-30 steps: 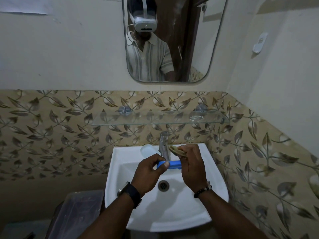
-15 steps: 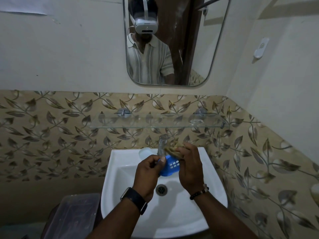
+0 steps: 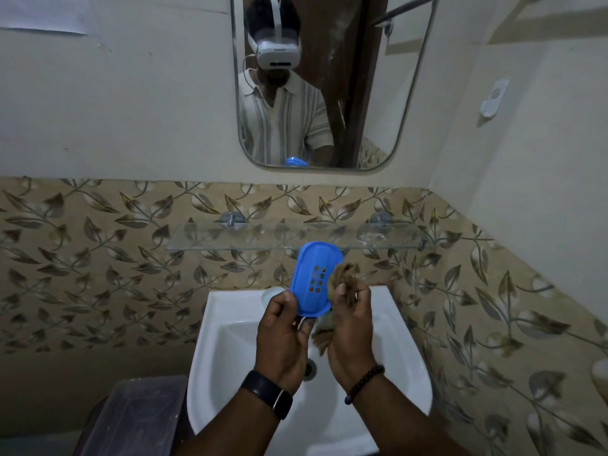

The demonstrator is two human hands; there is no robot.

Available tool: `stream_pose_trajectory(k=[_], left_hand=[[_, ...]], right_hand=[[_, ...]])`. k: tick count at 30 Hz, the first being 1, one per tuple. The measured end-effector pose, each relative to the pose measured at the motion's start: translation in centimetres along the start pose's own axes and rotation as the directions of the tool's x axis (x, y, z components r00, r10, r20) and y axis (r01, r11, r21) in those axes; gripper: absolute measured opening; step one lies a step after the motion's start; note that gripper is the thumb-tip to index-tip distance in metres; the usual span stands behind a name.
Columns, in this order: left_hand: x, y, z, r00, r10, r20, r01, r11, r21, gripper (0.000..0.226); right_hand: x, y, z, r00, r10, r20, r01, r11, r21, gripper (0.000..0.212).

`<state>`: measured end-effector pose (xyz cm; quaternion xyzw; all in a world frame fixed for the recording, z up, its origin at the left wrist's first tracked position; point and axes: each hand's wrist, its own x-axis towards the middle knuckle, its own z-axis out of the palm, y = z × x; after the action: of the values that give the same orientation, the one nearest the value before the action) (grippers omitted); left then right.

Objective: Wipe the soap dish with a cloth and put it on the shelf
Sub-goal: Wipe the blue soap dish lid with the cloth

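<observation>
Over the sink point(image 3: 230, 340), below the glass shelf point(image 3: 204, 241): dish point(image 3: 312, 278) held up on edge, drain holes facing us. Risk: it's pinched by its near-left corner only, so a hard rub w/ the cloth point(image 3: 343, 274) could pop it loose into the basin. Left hand point(image 3: 284, 337) curled, thumb & fingers nipping that corner. Right hand point(image 3: 350, 327) closed round the bunched cloth, pressing it vs the dish's right side.

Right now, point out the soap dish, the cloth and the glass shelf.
soap dish point(image 3: 312, 281): head view, on its blue face left of the drain holes.
cloth point(image 3: 345, 273): head view, on the bunched brown top.
glass shelf point(image 3: 210, 240): head view, on its bare left part.
</observation>
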<state>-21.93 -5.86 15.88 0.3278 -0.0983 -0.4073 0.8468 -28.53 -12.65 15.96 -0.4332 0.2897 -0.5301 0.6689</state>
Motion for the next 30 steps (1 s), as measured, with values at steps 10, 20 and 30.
stream_pose_trajectory(k=[10,20,30], left_hand=[[1.7,2.8,-1.9,0.990,0.087,0.113,-0.128,0.885,0.447,0.036],[2.4,5.1,-2.4,0.970,-0.112,0.216,-0.011,0.867,0.498,0.031],[0.4,0.3,-1.9,0.991,0.127,-0.030,-0.110,0.938,0.328,0.018]], right_hand=[[3.9,-3.4,-3.4,0.776,-0.159,0.610,0.502,0.741,-0.446,0.028],[5.0,-4.1,-4.1,0.753,-0.322,0.574,0.652,0.482,-0.585,0.032],[-2.0,1.4,-0.9,0.996,0.050,-0.076,-0.074,0.931,-0.358,0.017]])
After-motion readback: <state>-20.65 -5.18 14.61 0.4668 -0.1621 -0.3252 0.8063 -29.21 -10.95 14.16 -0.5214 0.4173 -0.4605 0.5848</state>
